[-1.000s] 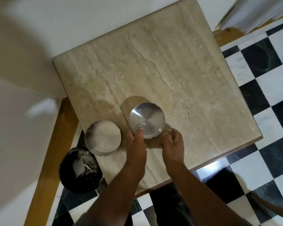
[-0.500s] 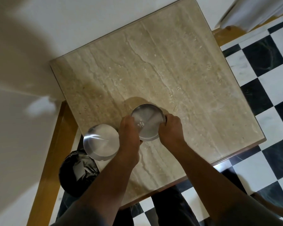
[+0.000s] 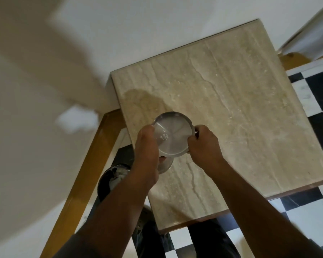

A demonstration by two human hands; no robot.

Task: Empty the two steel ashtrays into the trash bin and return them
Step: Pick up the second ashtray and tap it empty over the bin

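Observation:
A round steel ashtray (image 3: 173,135) with a few pale crumbs inside is lifted above the beige marble table (image 3: 241,112). My left hand (image 3: 146,151) grips its left rim and my right hand (image 3: 203,144) grips its right rim. The second steel ashtray (image 3: 164,167) lies on the table beneath my left hand, only a sliver of its rim showing. The black-lined trash bin (image 3: 110,178) stands on the floor to the left of the table, partly hidden by my left forearm.
A wooden skirting strip (image 3: 86,174) runs along the white wall on the left. Black-and-white checkered floor (image 3: 317,127) lies right of and in front of the table. My dark trouser legs show below the table's near edge.
Both hands closed on the ashtray's rim and raised it off the table, over toward the left edge. The view swung left, and the second ashtray is now mostly covered by my left hand.

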